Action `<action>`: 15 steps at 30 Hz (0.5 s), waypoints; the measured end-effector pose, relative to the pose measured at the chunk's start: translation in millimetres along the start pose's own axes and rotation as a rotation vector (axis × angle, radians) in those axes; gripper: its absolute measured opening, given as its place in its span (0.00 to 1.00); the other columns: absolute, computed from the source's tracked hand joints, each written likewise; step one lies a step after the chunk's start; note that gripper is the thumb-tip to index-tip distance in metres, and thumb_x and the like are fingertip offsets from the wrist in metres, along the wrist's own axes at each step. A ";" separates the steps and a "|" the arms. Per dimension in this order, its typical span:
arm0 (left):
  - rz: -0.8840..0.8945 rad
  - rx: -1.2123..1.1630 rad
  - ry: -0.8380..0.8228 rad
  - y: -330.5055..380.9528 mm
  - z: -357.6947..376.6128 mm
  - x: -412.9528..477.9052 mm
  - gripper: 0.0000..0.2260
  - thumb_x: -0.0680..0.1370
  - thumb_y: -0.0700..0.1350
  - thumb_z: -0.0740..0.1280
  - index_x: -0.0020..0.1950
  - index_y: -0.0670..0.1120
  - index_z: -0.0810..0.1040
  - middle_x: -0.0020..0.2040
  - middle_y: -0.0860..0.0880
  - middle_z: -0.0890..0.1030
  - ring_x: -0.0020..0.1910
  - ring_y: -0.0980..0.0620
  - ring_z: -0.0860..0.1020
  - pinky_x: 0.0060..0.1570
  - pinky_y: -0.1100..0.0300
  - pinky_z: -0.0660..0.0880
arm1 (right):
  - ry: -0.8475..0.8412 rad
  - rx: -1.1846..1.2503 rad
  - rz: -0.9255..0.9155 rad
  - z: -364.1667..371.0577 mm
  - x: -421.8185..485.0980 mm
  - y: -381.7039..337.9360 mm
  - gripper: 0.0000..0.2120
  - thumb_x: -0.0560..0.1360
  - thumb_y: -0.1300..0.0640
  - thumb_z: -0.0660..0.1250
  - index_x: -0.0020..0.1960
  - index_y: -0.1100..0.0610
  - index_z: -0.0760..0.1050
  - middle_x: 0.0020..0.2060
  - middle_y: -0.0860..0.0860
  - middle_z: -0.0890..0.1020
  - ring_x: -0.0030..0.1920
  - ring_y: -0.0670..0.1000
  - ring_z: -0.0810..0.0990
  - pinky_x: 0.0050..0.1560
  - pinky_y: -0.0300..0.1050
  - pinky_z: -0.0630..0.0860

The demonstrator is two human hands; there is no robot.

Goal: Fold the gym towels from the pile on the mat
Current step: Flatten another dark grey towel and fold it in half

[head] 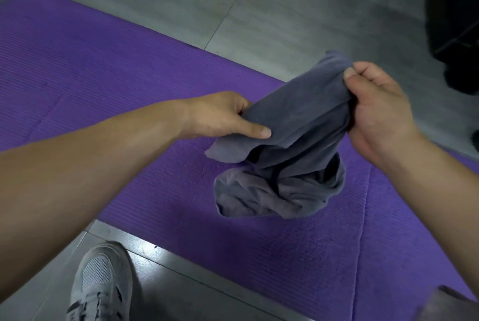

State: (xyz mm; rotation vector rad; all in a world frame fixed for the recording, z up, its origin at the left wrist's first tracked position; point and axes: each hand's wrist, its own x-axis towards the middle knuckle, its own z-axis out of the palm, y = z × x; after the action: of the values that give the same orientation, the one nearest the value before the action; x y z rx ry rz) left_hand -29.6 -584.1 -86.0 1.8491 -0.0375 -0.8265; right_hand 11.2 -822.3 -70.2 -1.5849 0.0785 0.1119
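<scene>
A grey gym towel [298, 118] hangs bunched between both hands above the purple mat [103, 66]. My left hand [220, 115] pinches its left edge, thumb on top of the cloth. My right hand [375, 108] grips the upper right end, fingers curled round the fabric. The towel's lower part [272, 191] droops in crumpled folds toward the mat; whether it touches the mat I cannot tell. No separate pile shows apart from this cloth.
Grey floor tiles [285, 9] surround the mat. My grey sneaker [101, 284] stands on the floor at the mat's near edge. A dark object [456, 22] sits at the far right. A grey cloth corner [448, 305] shows at the bottom right.
</scene>
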 end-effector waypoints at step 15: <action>-0.193 0.153 -0.013 -46.2 -14.0 -41.4 0.11 0.79 0.49 0.72 0.52 0.41 0.82 0.50 0.46 0.86 0.49 0.52 0.82 0.64 0.47 0.77 | 0.319 -0.199 -0.311 -1.8 18.9 -4.9 0.07 0.81 0.56 0.62 0.45 0.47 0.74 0.37 0.41 0.76 0.38 0.35 0.73 0.47 0.35 0.72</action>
State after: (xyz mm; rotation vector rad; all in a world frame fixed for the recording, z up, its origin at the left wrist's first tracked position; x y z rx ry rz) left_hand -69.2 -536.3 -100.0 2.0141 0.0724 -0.9925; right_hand 30.6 -823.7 -67.5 -1.7832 0.0704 -0.3875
